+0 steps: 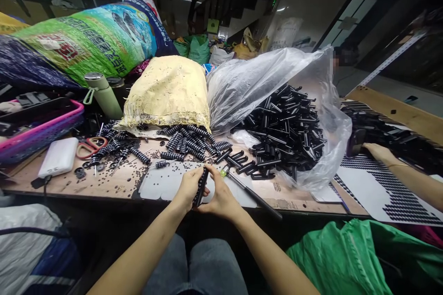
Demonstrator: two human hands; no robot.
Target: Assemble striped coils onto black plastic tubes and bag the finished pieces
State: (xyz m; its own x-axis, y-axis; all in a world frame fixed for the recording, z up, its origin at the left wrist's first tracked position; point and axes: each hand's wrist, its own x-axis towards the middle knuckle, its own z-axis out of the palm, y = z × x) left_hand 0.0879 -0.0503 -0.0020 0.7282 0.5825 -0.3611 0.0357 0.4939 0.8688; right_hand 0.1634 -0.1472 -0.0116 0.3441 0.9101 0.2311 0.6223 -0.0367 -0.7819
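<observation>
Near the table's front edge, my left hand (189, 188) is closed round a narrow black plastic piece (200, 188) with a row of small marks along it. My right hand (222, 197) curves round the same piece, its fingertips at the upper end and its thumb at the lower end. A hammer-like tool (249, 190) with a green-yellow head and a dark handle lies just right of my right hand. Black ribbed rollers (187, 143) lie in a heap beyond my hands, and several black plastic housings (238, 159) lie near the tool.
A clear plastic bag (273, 71) spills black housings at the right. Behind the rollers stands a yellow sack (169, 83). Scissors (90, 147), a white power bank (59, 157) and a green flask (104, 94) are at the left. A co-worker's hand (379, 153) reaches in from the right.
</observation>
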